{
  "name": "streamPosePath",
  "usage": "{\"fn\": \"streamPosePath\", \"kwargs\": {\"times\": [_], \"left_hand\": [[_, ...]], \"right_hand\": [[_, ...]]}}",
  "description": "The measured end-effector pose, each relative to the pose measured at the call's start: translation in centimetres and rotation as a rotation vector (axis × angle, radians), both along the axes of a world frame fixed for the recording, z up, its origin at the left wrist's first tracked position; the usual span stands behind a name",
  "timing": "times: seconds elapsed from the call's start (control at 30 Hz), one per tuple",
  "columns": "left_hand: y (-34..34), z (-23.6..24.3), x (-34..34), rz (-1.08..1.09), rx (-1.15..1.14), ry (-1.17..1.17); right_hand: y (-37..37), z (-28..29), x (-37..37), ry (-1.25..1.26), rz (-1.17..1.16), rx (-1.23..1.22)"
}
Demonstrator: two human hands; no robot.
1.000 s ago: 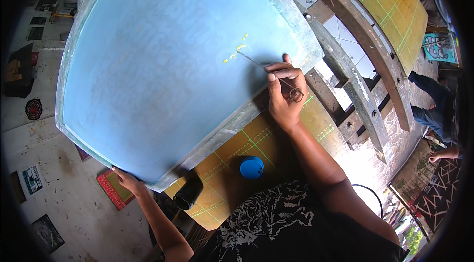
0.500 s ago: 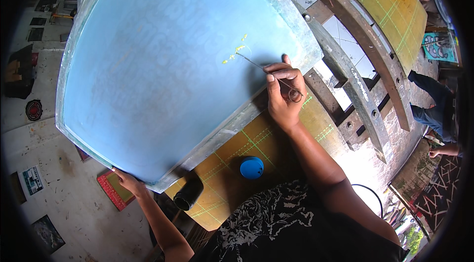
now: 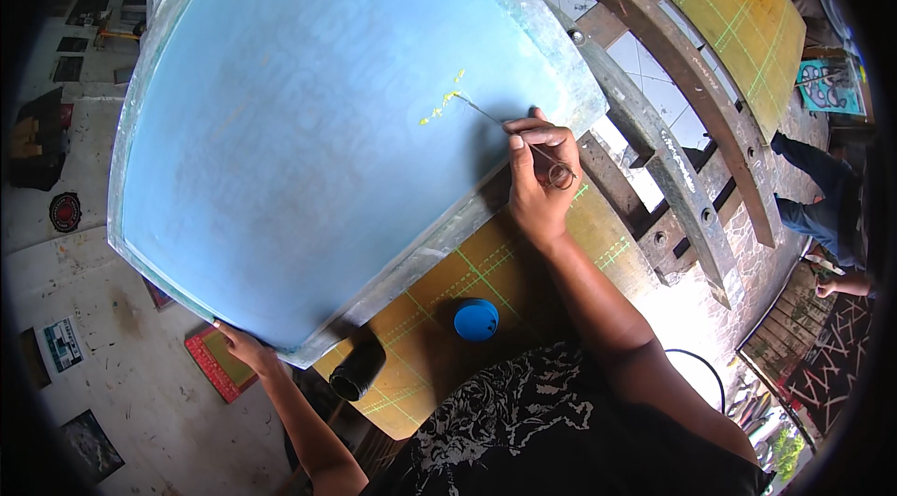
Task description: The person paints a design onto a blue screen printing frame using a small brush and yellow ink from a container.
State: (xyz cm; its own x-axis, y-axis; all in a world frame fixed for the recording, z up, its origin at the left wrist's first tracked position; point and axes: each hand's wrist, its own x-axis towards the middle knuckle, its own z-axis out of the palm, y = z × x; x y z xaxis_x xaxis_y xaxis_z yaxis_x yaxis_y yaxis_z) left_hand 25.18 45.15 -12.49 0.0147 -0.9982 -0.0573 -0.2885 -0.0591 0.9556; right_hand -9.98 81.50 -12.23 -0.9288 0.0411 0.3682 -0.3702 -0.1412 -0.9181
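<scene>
A large screen-printing frame (image 3: 411, 267) with light blue mesh (image 3: 280, 104) is tilted across the upper middle. My left hand (image 3: 245, 347) grips its near left corner, fingers along the rim. My right hand (image 3: 544, 169) rests by the frame's near right edge, pinching a thin dark tool (image 3: 488, 113) that ends in a wire ring beside my palm. Its tip meets the mesh at a short row of yellow marks (image 3: 437, 111). Whether the tip is a brush or a point is too small to tell.
Under the frame lies a yellow-brown board (image 3: 486, 258) with green grid lines. On it are a blue round lid or cup (image 3: 476, 319) and a dark jar (image 3: 358, 370). Curved metal beams (image 3: 687, 188) run along the right. Another person's hand (image 3: 846, 284) shows at the far right.
The tool's tip has moved slightly right and up, and the yellow marks look more joined. The frame has shifted very slightly, while my left hand keeps its hold.
</scene>
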Motion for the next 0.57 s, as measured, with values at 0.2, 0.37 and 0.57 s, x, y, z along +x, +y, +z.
{"fn": "streamPosePath", "kwargs": {"times": [0.2, 0.37, 0.57], "left_hand": [[0.4, 0.1, -0.3, 0.040, -0.004, -0.050], [-0.4, -0.4, 0.5, 0.045, -0.024, -0.067], [-0.3, -0.2, 0.7, 0.035, 0.012, -0.014]], "right_hand": [[0.2, 0.4, 0.0, -0.065, -0.012, -0.118], [1.3, 1.3, -0.1, -0.225, 0.005, -0.256], [2.4, 2.4, -1.1, -0.307, 0.093, -0.525]]}}
